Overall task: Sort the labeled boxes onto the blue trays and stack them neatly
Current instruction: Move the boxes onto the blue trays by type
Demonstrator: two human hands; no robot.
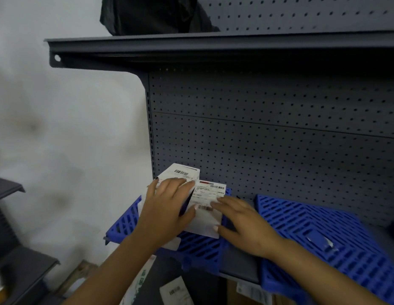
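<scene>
Two white labeled boxes lie on the left blue tray (198, 249) on the grey shelf. The rear box (182, 172) leans toward the back left; my left hand (167, 210) lies flat on top of it, fingers spread. The front box (206, 208) shows barcodes on its label. My right hand (246, 223) touches its right edge and lower corner with fingers and thumb. A second blue tray (301, 227) sits to the right with only a small scrap of tape on it.
A perforated grey back panel (268, 133) stands behind the trays and an upper shelf (191, 47) overhangs them, with a black bag (152, 14) on top. More labeled packages (176, 291) lie below the shelf. Dark shelving (13, 238) is at the left.
</scene>
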